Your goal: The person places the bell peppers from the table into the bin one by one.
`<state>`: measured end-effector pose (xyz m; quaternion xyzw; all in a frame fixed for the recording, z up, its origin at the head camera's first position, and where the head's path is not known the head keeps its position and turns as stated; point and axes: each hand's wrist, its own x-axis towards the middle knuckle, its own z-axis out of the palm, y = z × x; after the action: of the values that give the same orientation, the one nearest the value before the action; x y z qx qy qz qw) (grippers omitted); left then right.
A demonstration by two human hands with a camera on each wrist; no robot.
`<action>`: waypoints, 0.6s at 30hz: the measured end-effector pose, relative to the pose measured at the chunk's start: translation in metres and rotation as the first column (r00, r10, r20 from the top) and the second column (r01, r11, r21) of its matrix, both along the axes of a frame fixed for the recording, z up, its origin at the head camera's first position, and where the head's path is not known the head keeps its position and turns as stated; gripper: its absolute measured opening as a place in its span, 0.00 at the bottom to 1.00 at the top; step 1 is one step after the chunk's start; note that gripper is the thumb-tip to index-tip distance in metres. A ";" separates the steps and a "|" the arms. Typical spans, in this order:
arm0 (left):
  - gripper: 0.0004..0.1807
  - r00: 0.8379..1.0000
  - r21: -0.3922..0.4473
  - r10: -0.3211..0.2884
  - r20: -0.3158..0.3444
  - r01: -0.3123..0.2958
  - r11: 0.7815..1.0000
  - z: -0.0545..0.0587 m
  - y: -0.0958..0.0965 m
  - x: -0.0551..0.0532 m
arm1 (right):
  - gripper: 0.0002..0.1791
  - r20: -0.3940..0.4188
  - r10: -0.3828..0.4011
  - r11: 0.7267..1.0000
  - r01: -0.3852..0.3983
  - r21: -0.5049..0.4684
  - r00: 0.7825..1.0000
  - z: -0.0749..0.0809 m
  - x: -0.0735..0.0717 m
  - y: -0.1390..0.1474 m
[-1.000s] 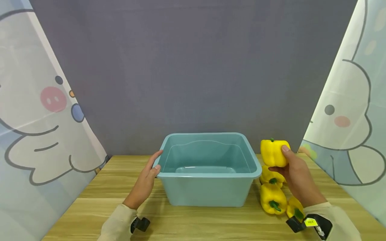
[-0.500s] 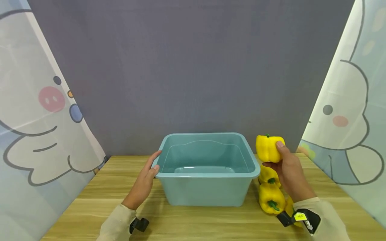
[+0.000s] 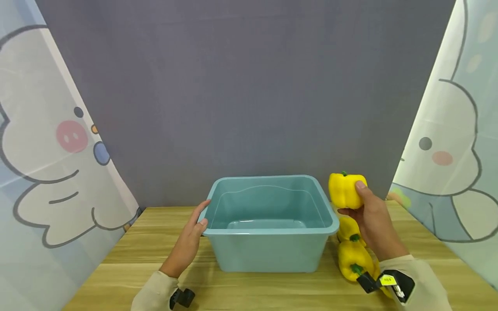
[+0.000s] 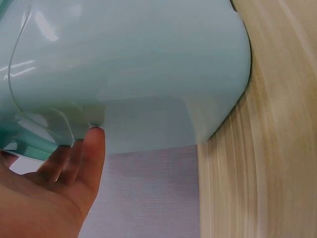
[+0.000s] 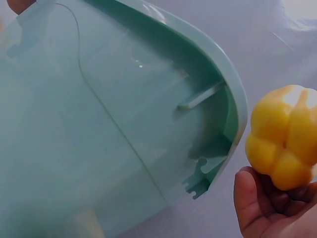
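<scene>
My right hand grips a yellow bell pepper, raised just right of the blue-green plastic tub. In the right wrist view the pepper's lobed bottom faces the camera, apart from the tub's rim, with the fingers beneath. The left hand holds the tub's left rim, thumb on top near the front corner. Seen from the left wrist, those fingers reach under the rim against the outer wall. Nothing shows inside the tub.
Several more yellow bell peppers lie on the wooden table right of the tub, partly hidden by the right forearm. A grey cloth backdrop hangs behind, with cartoon-printed curtains on both sides.
The right hand has moved a little left and up, bringing the bell pepper closer to the tub's right rim. The left hand stays on the rim. The head view has tipped slightly.
</scene>
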<state>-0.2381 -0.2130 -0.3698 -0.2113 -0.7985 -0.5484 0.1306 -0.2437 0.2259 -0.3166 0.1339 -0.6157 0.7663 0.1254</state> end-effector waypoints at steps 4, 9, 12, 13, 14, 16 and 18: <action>0.28 1.000 -0.009 -0.007 -0.004 0.007 1.000 0.001 -0.001 -0.001 | 0.20 -0.032 0.011 1.000 -0.012 -0.026 0.999 0.000 0.002 -0.002; 0.27 1.000 -0.018 -0.008 -0.016 0.008 1.000 0.003 -0.003 -0.002 | 0.21 -0.056 0.007 1.000 -0.008 -0.023 0.998 0.005 0.004 -0.006; 0.27 1.000 -0.020 -0.011 -0.027 0.011 1.000 0.007 -0.003 -0.005 | 0.22 -0.080 -0.019 1.000 0.019 -0.003 0.997 0.008 0.004 -0.009; 0.27 1.000 -0.020 -0.013 -0.028 0.012 1.000 0.008 -0.003 -0.006 | 0.22 -0.094 -0.025 1.000 0.025 -0.001 0.995 0.009 0.005 -0.009; 0.27 1.000 -0.021 -0.011 -0.025 0.011 1.000 0.009 -0.003 -0.006 | 0.22 -0.105 -0.034 0.999 0.034 -0.003 0.994 0.009 0.005 -0.010; 0.27 1.000 -0.023 -0.010 -0.015 0.009 1.000 0.009 -0.002 -0.006 | 0.21 -0.131 -0.051 0.999 0.050 -0.012 0.990 0.009 0.007 -0.011; 0.27 1.000 -0.023 -0.007 -0.005 0.007 1.000 0.007 -0.001 -0.006 | 0.20 -0.161 -0.058 0.998 0.055 -0.027 0.985 0.009 0.008 -0.011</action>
<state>-0.2438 -0.2144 -0.3625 -0.2170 -0.8035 -0.5393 0.1283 -0.2353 0.2144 -0.3079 0.1768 -0.5983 0.7560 0.1982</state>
